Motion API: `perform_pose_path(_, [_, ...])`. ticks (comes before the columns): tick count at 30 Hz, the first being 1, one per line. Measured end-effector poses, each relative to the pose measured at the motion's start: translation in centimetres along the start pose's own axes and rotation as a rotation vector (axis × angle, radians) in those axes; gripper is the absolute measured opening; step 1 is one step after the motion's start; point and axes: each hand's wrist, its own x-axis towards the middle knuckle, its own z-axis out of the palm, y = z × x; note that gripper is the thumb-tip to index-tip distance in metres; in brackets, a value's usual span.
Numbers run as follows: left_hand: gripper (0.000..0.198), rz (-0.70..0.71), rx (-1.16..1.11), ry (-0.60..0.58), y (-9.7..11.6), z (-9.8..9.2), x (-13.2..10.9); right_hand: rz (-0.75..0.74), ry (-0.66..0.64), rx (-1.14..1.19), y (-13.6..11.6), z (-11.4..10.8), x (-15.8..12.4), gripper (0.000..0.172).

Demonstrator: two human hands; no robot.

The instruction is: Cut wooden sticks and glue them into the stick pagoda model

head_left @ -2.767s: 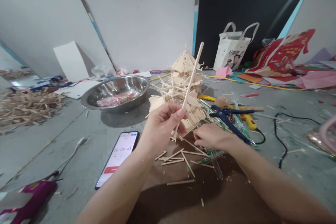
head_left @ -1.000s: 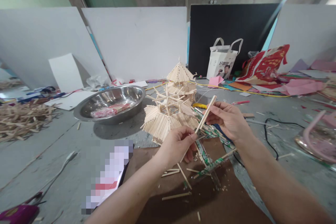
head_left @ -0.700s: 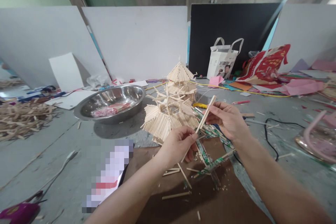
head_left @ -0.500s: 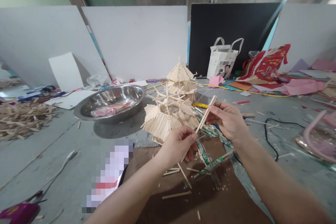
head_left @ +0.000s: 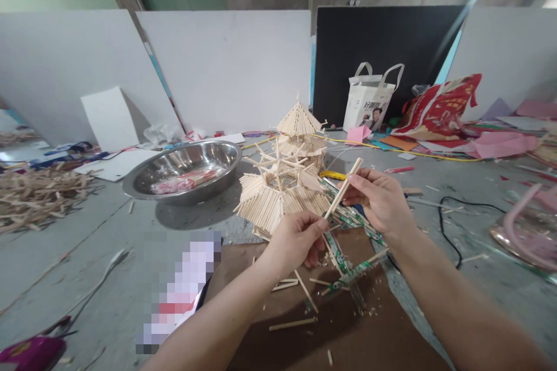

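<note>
Both hands hold one thin wooden stick (head_left: pixel 342 190) slanted up to the right. My left hand (head_left: pixel 295 239) pinches its lower end, and my right hand (head_left: pixel 379 198) pinches it near the upper end. Just behind the hands stands a pagoda-like model (head_left: pixel 282 188) built of many light wooden sticks, with a pointed roof on top. Below the hands lie loose short sticks (head_left: pixel 292 286) and green printed wrappers (head_left: pixel 348 266) on a brown board (head_left: pixel 313 330).
A steel bowl (head_left: pixel 183 169) with a pink packet sits to the left, a phone (head_left: pixel 183 293) lies near my left forearm. A heap of wood scraps (head_left: pixel 41 188) is far left. A black cable (head_left: pixel 452 226), white bag (head_left: pixel 369 98) and coloured papers (head_left: pixel 478 142) fill the right.
Earlier my left hand alone held the stick upright while my right hand rested on the floor by the wrappers. My right hand has since risen and gripped the stick's upper part.
</note>
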Motion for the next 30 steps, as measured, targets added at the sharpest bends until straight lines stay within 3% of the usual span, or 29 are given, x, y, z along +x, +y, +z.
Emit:
perform_pose_path(6, [0.027, 0.165, 0.072, 0.140, 0.1, -0.2, -0.1, -0.021, -0.014, -0.030, -0.6, -0.6, 0.1, 0.018])
perform_pose_path(9, [0.026, 0.222, 0.053, 0.178, 0.7, -0.6, -0.5, 0.010, -0.112, -0.170, -1.2, -1.4, 0.3, 0.018])
perform_pose_path(11, [0.024, 0.246, 0.015, 0.195, 1.2, -0.8, -0.8, 0.092, -0.291, -0.360, -1.3, -1.7, 0.3, 0.018])
perform_pose_path(14, [0.024, 0.259, -0.040, 0.221, 1.9, -1.1, -1.2, 0.214, -0.699, -0.676, -0.3, -1.4, -0.3, 0.014])
perform_pose_path(16, [0.024, 0.260, -0.067, 0.218, 2.0, -1.2, -1.3, 0.225, -0.934, -0.891, 0.8, -0.7, -0.8, 0.014])
perform_pose_path(18, [0.024, 0.257, -0.089, 0.197, 1.9, -1.2, -1.3, 0.176, -1.047, -1.111, 2.2, -0.1, -1.1, 0.016])
perform_pose_path(25, [0.019, 0.228, -0.177, 0.155, 1.6, -1.1, -1.1, 0.084, -1.210, -1.403, 6.1, 1.5, -1.4, 0.020])
perform_pose_path(28, [0.019, 0.220, -0.196, 0.173, 1.8, -1.1, -1.2, 0.108, -1.189, -1.426, 5.3, 1.6, -1.2, 0.022])
perform_pose_path(30, [0.020, 0.238, -0.189, 0.200, 2.0, -1.2, -1.3, 0.084, -1.102, -1.414, 3.5, 0.6, -0.7, 0.024])
